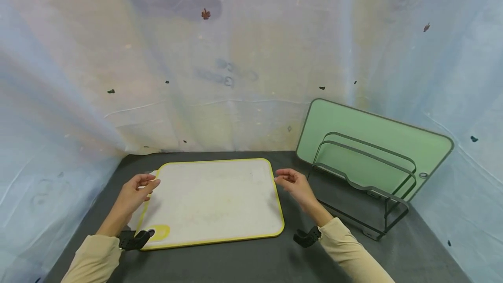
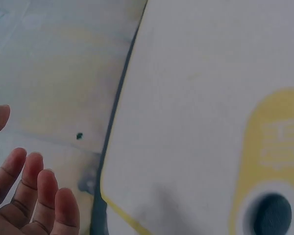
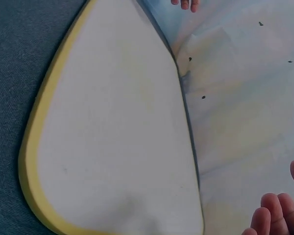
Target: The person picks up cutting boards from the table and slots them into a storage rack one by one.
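A white cutting board with a yellow rim lies flat on the dark table, its yellow corner patch and hanging hole at the near left. My left hand hovers by the board's left edge, fingers loosely bent with nothing in them. At the right edge is my right hand, also holding nothing, its fingertips close to the rim. Under the board's left side, a strip of another white piece sticks out; the rest of it is hidden. Both wrist views show the fingers apart from the board.
On the right stands a dark wire rack with a green cutting board upright in it, leaning back. A pale plastic curtain with small leaf marks surrounds the dark tabletop.
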Available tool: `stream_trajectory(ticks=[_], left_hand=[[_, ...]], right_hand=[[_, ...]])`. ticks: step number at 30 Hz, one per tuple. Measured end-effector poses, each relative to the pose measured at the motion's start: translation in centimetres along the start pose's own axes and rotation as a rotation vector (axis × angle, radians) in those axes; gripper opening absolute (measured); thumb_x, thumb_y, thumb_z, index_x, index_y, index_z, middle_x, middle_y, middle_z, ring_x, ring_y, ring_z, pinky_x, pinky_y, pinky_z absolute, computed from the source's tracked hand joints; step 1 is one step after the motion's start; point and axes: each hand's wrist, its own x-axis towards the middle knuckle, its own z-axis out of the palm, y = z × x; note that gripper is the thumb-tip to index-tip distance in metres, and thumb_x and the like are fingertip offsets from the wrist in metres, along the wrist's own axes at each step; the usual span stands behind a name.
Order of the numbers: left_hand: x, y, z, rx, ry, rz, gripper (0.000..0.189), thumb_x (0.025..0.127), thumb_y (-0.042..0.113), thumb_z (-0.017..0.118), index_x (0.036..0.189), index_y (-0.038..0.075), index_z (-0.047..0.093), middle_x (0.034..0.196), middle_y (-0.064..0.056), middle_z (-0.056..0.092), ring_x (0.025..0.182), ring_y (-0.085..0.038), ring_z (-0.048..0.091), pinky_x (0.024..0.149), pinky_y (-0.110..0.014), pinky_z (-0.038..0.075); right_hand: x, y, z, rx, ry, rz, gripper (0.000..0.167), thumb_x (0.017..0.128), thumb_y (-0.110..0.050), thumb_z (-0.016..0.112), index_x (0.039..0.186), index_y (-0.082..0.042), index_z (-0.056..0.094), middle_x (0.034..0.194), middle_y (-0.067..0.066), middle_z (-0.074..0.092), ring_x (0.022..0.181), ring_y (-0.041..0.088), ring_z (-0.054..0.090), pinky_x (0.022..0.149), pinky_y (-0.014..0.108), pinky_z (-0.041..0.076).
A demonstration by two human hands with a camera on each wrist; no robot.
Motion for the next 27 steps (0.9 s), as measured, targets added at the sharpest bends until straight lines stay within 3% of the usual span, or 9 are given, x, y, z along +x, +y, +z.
stream_trajectory(ticks=[3, 8, 14, 23, 27], left_hand=[[0.0, -0.5, -0.3, 0.006, -0.008, -0.017, 0.059, 0.097, 0.039, 0.06, 0.132, -0.006, 0.043, 0.116, -0.02, 0.054, 0.083, -0.003, 0.057, 0.073, -0.027, 0.051], [-0.1, -1.3, -0.7, 0.027, -0.034, -0.05, 0.062, 0.097, 0.04, 0.06, 0.134, -0.006, 0.041, 0.115, -0.019, 0.054, 0.091, -0.023, 0.06, 0.076, -0.031, 0.052], [-0.1, -2.2, -1.3, 0.072, -0.084, -0.051, 0.067, 0.096, 0.039, 0.061, 0.136, -0.009, 0.037, 0.122, -0.026, 0.049, 0.101, -0.036, 0.056, 0.079, -0.038, 0.053], [0.1, -3.8, -1.9, 0.136, -0.131, -0.08, 0.07, 0.094, 0.036, 0.066, 0.135, -0.013, 0.036, 0.12, -0.03, 0.048, 0.099, -0.036, 0.058, 0.077, -0.04, 0.054], [0.3, -4.6, -2.1, 0.172, -0.141, -0.099, 0.072, 0.093, 0.038, 0.067, 0.133, -0.014, 0.036, 0.118, -0.031, 0.049, 0.094, -0.033, 0.058, 0.073, -0.039, 0.053]], right_hand=[[0.3, 0.6, 0.3, -0.003, 0.003, 0.014, 0.032, 0.092, -0.015, 0.068, 0.118, 0.001, 0.063, 0.098, 0.006, 0.064, 0.101, 0.037, 0.057, 0.089, 0.054, 0.044], [0.5, 1.3, 0.7, -0.027, 0.018, 0.046, 0.028, 0.092, -0.014, 0.068, 0.116, 0.0, 0.064, 0.097, 0.005, 0.065, 0.091, 0.022, 0.059, 0.086, 0.05, 0.046], [0.6, 1.8, 1.0, -0.05, 0.021, 0.083, 0.036, 0.09, -0.016, 0.07, 0.119, 0.003, 0.062, 0.098, 0.006, 0.064, 0.089, 0.021, 0.059, 0.085, 0.048, 0.047], [0.9, 2.7, 1.2, -0.112, 0.004, 0.115, 0.036, 0.089, -0.013, 0.07, 0.119, 0.005, 0.062, 0.094, 0.005, 0.063, 0.088, 0.027, 0.059, 0.076, 0.039, 0.049], [1.1, 3.3, 1.3, -0.134, 0.012, 0.112, 0.036, 0.087, -0.012, 0.071, 0.117, 0.006, 0.062, 0.093, 0.006, 0.063, 0.084, 0.024, 0.059, 0.072, 0.033, 0.048]])
